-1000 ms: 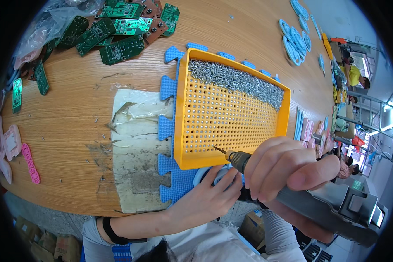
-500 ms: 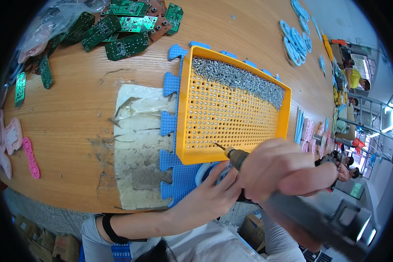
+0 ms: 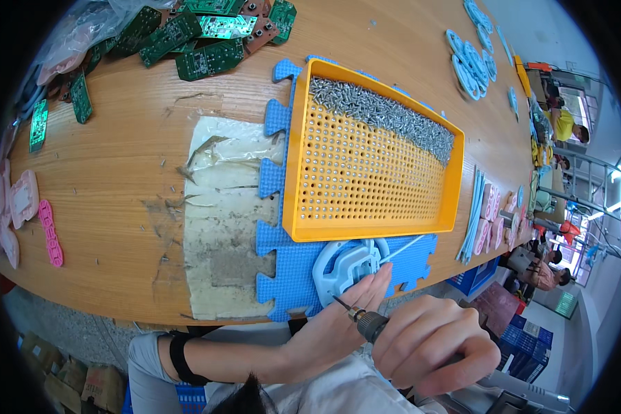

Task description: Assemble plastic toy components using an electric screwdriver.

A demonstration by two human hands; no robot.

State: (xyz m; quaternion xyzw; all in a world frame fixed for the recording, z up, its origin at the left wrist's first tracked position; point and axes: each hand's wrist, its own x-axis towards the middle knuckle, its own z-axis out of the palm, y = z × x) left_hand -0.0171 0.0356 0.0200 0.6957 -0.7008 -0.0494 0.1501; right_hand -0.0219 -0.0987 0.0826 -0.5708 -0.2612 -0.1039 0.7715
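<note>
My right hand (image 3: 431, 345) is wrapped round an electric screwdriver (image 3: 370, 324), its thin bit pointing up and left. The bit's tip lies over the lower edge of a light blue plastic housing (image 3: 331, 276), beside my left hand; whether it touches cannot be told. My left hand (image 3: 352, 310) grips the housing's near right side with fingers stretched together, its thumb hidden. Under the housing is a blue foam mat (image 3: 290, 279). A yellow screw tray (image 3: 293, 172) stands on the mat just beyond, with screws in many holes and loose screws (image 3: 386, 117) heaped along its far side.
Green and brown circuit boards (image 3: 210, 58) are piled at the far left. Pink plastic parts (image 3: 50, 231) lie near the left edge. Light blue parts (image 3: 469, 65) sit at the far right, light blue strips (image 3: 470, 217) nearer. Other people (image 3: 541, 269) are seated at the right.
My right hand has brought the screwdriver from the tray's near edge down to the housing. My left hand has shifted slightly, and the housing now shows more fully.
</note>
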